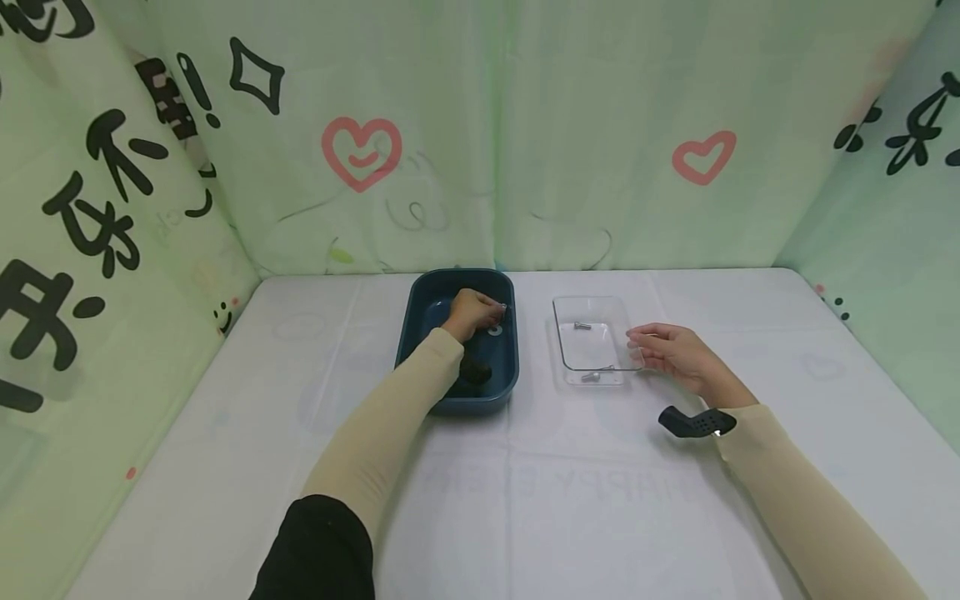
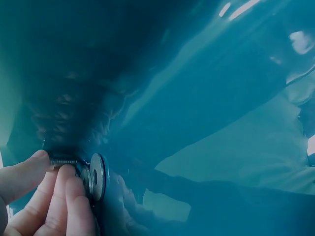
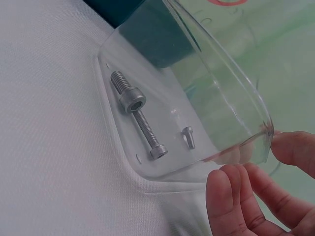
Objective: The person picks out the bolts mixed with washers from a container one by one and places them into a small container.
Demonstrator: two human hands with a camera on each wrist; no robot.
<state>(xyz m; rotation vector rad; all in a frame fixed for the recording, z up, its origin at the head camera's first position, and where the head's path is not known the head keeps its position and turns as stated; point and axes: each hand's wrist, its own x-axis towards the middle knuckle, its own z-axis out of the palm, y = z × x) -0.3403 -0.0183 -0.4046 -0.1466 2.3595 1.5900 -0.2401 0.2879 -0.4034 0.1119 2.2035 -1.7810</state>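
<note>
In the head view my left hand reaches into a dark blue tray, near its right wall. Thumb and fingers pinch a small threaded screw. Right beside those fingers, flat metal washers show in the left wrist view. My right hand holds the right side of a clear plastic box, thumb at the rim and fingers against the outer wall. Inside the box lie a thick socket-head bolt, a longer thin bolt and a short small screw.
The tray and box stand side by side on a white-covered table, toward its back edge. Green printed curtains enclose the back and both sides. A black device sits at the right wrist.
</note>
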